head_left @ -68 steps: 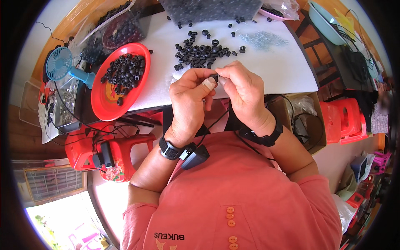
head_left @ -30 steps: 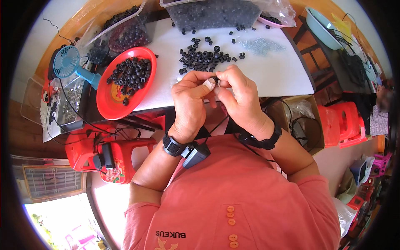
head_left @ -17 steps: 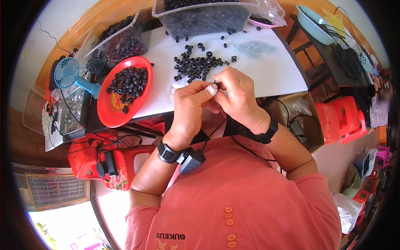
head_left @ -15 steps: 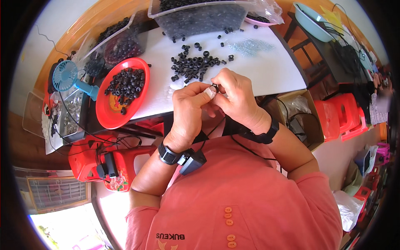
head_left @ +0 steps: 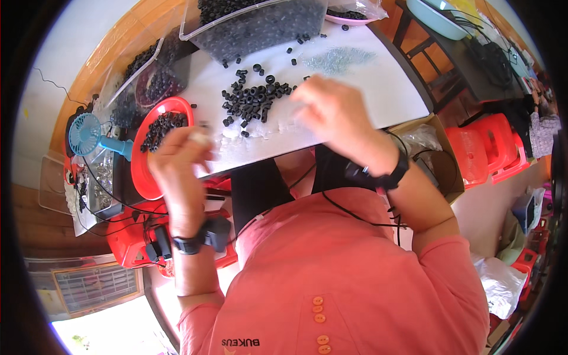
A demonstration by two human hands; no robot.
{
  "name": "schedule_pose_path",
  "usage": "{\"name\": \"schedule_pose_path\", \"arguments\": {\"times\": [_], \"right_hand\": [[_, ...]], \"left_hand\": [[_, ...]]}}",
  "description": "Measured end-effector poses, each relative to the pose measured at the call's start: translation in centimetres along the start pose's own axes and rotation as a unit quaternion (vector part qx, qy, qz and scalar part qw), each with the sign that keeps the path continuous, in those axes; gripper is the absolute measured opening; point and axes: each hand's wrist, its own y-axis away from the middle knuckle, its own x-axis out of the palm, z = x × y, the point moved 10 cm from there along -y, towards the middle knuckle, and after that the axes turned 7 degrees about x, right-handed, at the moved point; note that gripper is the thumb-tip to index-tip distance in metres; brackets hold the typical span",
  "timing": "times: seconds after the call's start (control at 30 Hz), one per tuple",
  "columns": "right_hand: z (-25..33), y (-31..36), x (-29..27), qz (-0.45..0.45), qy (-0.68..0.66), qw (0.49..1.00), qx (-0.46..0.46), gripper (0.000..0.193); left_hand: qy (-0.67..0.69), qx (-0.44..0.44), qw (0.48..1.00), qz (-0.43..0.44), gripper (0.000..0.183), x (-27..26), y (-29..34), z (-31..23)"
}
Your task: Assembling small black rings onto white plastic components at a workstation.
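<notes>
My left hand [head_left: 180, 163], blurred by motion, is over the right rim of a red plate [head_left: 141, 171] that holds many small black rings [head_left: 161, 131]. Something white [head_left: 199, 138] shows at its thumb, like a wrap or scrap. Whether its fingers grip a part is smeared. My right hand [head_left: 334, 112], also blurred, hovers above the white tabletop [head_left: 390, 89], just right of a loose pile of small black rubber-like parts [head_left: 251, 102]. Its fingers look bent, but what they hold, if anything, cannot be made out. Small clear pieces [head_left: 338, 59] lie scattered beyond it.
A large clear bin [head_left: 254, 32] of black parts stands at the back, with another clear bin [head_left: 127, 83] at its left. A blue fan [head_left: 86, 134] sits at the far left. Beyond the table's right side are a cardboard box [head_left: 447, 151] and red stools [head_left: 494, 145].
My hands were together over the table's near edge, with a small dark ring between their fingers. They have parted: the left moved to the red plate, the right slightly toward the pile.
</notes>
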Motion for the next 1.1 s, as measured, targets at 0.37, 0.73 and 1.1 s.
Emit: {"name": "schedule_pose_path", "arguments": {"times": [0.37,0.73,1.1], "right_hand": [[-6.6,-1.4,-2.7,0.014,0.171,0.985,0.024,0.018],[-8.8,0.5,-3.9,-0.028,0.089,0.994,0.048,0.015],[-9.5,0.2,-4.2,-0.055,0.055,0.990,0.116,0.011]], "left_hand": [[-0.172,0.139,0.970,0.104,0.025,5.8,-2.9,-0.9],[-0.296,0.405,0.818,0.281,0.035,20.7,-1.2,-3.4],[-0.329,0.403,0.811,0.268,0.014,23.1,-4.4,-2.6]]}}
